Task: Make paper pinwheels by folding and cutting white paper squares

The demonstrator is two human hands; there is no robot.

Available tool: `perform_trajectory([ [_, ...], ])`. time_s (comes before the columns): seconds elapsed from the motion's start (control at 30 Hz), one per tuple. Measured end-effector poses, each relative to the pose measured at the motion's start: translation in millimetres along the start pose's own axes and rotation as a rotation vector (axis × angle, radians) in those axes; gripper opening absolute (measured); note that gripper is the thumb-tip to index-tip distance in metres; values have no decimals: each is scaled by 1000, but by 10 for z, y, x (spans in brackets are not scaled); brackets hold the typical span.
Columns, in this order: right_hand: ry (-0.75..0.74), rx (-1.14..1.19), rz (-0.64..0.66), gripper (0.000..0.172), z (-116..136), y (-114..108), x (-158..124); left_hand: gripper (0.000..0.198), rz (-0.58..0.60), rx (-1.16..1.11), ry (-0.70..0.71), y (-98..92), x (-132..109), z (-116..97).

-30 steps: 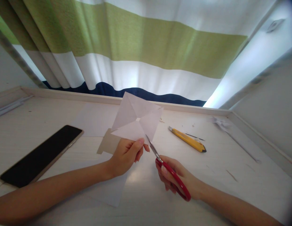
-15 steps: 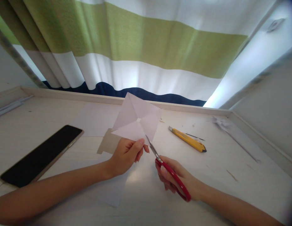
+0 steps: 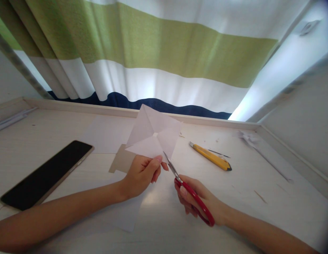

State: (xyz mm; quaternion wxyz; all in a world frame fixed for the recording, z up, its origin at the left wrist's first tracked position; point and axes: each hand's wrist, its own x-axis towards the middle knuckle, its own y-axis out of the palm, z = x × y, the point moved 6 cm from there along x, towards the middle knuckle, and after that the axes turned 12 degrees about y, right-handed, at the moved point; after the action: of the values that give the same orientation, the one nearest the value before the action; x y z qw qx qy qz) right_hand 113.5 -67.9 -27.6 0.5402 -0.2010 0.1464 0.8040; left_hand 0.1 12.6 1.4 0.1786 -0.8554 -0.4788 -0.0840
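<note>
A square sheet of white paper [image 3: 165, 123], creased along its diagonals and with a small pale opening near its centre, is held up above the table. My left hand [image 3: 142, 174] pinches its lower corner between thumb and fingers. My right hand [image 3: 197, 199] grips a pair of scissors [image 3: 195, 197] by the red handles. The metal blades lie over the lower right part of the paper, close to my left fingertips, and look nearly closed along a diagonal. Part of the paper's lower corner is hidden by my left thumb.
A black phone [image 3: 47, 174] lies at the left. A yellow utility knife [image 3: 211, 157] rests to the right, near a thin dark strip. Beneath are white sheets [image 3: 109, 134] and a beige card [image 3: 121, 160]. A paper pinwheel on a stick [image 3: 269, 160] lies far right, before a striped curtain [image 3: 164, 49].
Hardly anything differs. The paper has tilted very slightly, while both hands and the scissors stay in nearly the same place.
</note>
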Motion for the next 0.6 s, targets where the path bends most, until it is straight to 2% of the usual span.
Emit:
perform_trajectory([
  [0.6, 44, 13, -16, 35, -29, 13, -20, 45, 59, -50, -27, 54, -32, 17],
])
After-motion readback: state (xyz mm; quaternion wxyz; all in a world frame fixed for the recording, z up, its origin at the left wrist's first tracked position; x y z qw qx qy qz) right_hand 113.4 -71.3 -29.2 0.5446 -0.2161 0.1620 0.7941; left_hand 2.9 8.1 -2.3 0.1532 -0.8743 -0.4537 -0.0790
